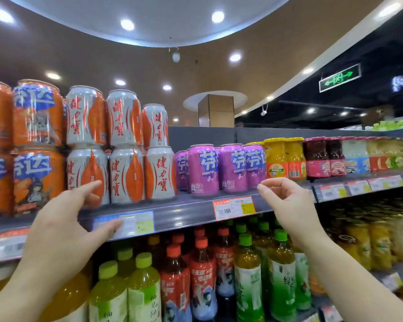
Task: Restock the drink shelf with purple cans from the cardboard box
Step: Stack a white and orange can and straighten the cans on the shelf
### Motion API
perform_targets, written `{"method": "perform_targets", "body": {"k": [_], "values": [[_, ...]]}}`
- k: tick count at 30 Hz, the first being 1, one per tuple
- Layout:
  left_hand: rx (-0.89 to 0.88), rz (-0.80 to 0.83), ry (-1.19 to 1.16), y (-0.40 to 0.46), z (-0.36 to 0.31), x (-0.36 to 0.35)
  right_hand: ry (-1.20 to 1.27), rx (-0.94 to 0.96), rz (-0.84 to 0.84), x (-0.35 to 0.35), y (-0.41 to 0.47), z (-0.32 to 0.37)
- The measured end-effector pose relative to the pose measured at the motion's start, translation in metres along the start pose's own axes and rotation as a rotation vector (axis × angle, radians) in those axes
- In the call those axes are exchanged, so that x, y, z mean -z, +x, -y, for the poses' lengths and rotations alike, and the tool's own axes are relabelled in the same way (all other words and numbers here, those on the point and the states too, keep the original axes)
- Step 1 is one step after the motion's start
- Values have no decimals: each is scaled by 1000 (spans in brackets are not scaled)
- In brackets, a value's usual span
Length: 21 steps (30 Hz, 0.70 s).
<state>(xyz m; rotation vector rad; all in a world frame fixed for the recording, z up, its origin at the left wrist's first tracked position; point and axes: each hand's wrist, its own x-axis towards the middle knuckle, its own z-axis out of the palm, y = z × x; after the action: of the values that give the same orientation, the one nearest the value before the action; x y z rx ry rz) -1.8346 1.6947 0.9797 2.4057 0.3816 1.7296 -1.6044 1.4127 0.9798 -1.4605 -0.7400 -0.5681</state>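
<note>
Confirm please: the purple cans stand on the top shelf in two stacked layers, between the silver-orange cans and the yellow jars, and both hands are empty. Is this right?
Not quite. In the head view the purple cans stand in a single layer; only the silver-orange cans are stacked two high. The rest holds: yellow jars on their right, and left hand and right hand hold nothing.

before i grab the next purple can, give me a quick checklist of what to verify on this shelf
1. Left hand free: ok, fingers spread by the silver and orange cans, holding nothing.
2. Right hand free: ok, fingers loosely curled, nothing held.
3. Purple cans upright, labels forward: ok.
4. Room above the purple cans for a second layer: ok, they stand one high while the silver and orange cans stand two high.
5. Cardboard box within reach: cannot tell, it is not in view.
6. Depth left behind the front row: cannot tell, hidden.
</note>
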Motion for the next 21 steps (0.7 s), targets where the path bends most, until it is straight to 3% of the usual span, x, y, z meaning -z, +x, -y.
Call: {"method": "perform_targets", "body": {"k": [3, 8, 11, 13, 16, 21], "values": [[-108, -87, 136, 1, -28, -18, -100, 45, 28, 1, -5, -6], [-280, 59, 195, -5, -105, -77, -363, 272, 62, -8, 5, -21], [-237, 153, 313, 0, -132, -108, -534, 416, 18, -12, 18, -39], [-167, 189, 367, 4, -137, -122, -589, 450, 75, -13, 25, -48], [-116, 170, 389, 2, -139, -135, -589, 529, 156, -16, 35, -65], [-39, 175, 409, 2, -147, -138, -537, 583, 139, -19, 43, -74]]}}
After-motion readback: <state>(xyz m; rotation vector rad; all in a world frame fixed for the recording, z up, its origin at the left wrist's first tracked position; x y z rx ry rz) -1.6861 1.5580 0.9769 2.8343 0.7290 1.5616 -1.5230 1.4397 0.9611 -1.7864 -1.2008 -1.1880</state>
